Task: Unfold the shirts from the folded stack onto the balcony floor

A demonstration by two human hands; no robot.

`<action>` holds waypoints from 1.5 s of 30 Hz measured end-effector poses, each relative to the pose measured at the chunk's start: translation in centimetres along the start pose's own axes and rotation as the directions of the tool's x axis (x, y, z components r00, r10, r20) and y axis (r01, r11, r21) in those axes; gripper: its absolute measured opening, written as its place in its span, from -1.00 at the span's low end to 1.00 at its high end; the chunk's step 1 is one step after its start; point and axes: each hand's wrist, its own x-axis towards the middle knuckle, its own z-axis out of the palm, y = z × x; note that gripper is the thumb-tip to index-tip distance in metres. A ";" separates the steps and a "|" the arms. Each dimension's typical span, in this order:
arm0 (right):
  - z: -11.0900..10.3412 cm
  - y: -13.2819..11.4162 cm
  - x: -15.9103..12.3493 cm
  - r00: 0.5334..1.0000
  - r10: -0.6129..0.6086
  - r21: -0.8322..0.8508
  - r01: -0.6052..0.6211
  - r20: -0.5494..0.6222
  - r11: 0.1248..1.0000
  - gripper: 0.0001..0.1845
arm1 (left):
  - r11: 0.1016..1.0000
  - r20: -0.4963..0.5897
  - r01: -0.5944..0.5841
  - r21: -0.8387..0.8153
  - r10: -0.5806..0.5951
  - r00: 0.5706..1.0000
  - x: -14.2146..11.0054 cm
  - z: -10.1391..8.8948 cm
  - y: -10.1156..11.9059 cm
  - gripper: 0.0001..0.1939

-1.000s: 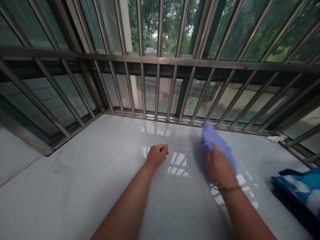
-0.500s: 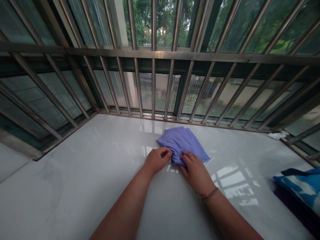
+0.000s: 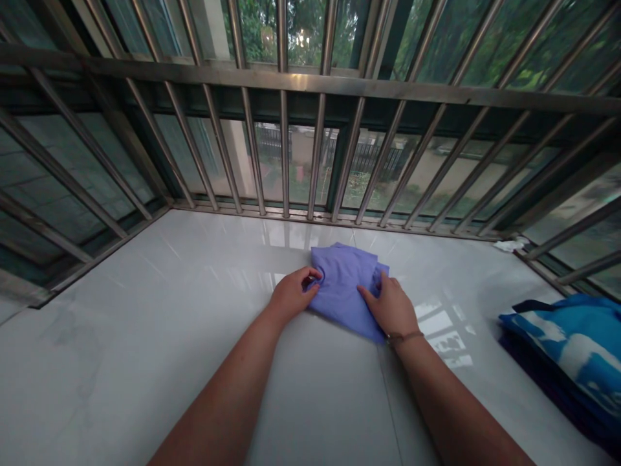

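Folded purple cloth point(image 3: 342, 281) on shiny white tile point(image 3: 315, 395), six o'clock from window bars point(image 3: 284, 155). Looks light, soft, floppy; pinch edges. Left hand point(image 3: 292, 294), nine o'clock: fingertips nearly closed, pinching edge. Right hand point(image 3: 395, 307), three o'clock: fingers half spread, touching; grip, cannot tell.

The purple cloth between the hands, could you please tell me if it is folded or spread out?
Folded, at least partly: the purple cloth shows overlapping layers at its right edge.

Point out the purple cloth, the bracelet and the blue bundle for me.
Purple cloth point(image 3: 341, 282), head view: the middle of its top side.
Bracelet point(image 3: 398, 338), head view: on its band.
Blue bundle point(image 3: 575, 349), head view: its blue and white top.
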 end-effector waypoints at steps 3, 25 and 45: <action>0.1 0.4 0.4 0.996 0.061 0.129 -0.069 0.062 0.989 -0.57 | 0.999 0.012 -0.038 -0.036 0.039 0.999 -0.1 -0.1 0.2 -0.77; -2.5 -5.0 -3.5 0.699 -0.703 0.903 0.212 0.127 0.374 -0.34 | 0.950 0.178 -0.105 -0.294 0.163 0.970 -0.6 0.1 1.4 -0.54; -0.9 -4.9 -3.0 0.894 -0.245 0.559 0.429 -0.376 0.709 -0.78 | 0.291 0.275 0.293 -0.911 -0.099 0.956 -0.9 -0.8 2.5 -0.54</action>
